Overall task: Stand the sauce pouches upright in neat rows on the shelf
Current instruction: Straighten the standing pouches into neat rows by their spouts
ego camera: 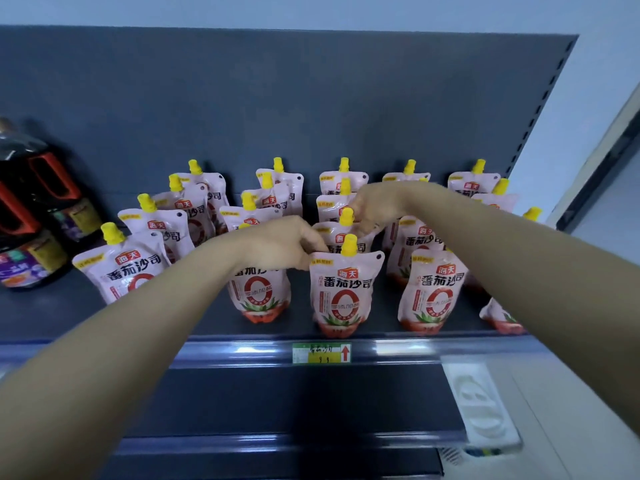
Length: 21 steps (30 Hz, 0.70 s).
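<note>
While front pouches (346, 292) stand near shelf lip (242, 348), left hand (284, 242), right hand (377, 206) pinch second middle-row pouch (337, 239) edges.

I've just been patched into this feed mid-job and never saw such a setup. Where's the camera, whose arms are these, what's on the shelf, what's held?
No machine here: these are a person's two bare arms, filmed by one wide-angle camera on their head, looking forward and down. The shelf carries sauce pouches with yellow caps, standing in rows front to back; dark bottles stand at the left. The left hand pinches the top corner of the front pouch in the middle row. The right hand curls its fingers round the pouch behind it. A price tag sits on the front rail.
</note>
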{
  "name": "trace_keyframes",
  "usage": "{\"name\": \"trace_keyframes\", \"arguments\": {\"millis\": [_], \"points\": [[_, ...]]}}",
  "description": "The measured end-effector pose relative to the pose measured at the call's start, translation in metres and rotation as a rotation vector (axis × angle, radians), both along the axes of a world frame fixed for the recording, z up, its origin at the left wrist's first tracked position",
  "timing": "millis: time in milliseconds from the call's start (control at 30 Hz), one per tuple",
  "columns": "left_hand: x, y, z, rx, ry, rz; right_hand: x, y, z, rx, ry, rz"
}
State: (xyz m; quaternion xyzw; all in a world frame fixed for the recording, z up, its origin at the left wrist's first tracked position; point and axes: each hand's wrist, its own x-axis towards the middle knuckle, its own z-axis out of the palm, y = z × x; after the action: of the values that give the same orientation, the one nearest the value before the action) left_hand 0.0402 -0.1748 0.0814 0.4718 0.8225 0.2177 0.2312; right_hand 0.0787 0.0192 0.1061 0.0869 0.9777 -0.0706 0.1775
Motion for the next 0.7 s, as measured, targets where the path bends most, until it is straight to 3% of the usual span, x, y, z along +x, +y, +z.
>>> {"name": "trace_keyframes", "arguments": {"millis": [67, 167, 267, 433, 700], "points": [[-0.004, -0.003, 0.007, 0.056, -0.036, 0.048, 0.006, 0.006, 0.016, -0.088, -0.027, -0.061], [-0.012, 0.001, 0.015, 0.179, 0.006, 0.124, 0.009, 0.018, 0.034, -0.204, 0.123, -0.170], [-0.019, 0.013, 0.017, 0.233, 0.106, 0.143, 0.004, 0.030, 0.036, -0.083, 0.285, -0.178], [-0.029, 0.035, 0.009, 0.138, 0.195, 0.121, -0.007, 0.034, 0.021, -0.022, 0.316, -0.125], [-0.046, 0.052, -0.009, -0.010, 0.170, 0.108, -0.045, 0.040, 0.008, 0.056, 0.179, 0.031]]}}
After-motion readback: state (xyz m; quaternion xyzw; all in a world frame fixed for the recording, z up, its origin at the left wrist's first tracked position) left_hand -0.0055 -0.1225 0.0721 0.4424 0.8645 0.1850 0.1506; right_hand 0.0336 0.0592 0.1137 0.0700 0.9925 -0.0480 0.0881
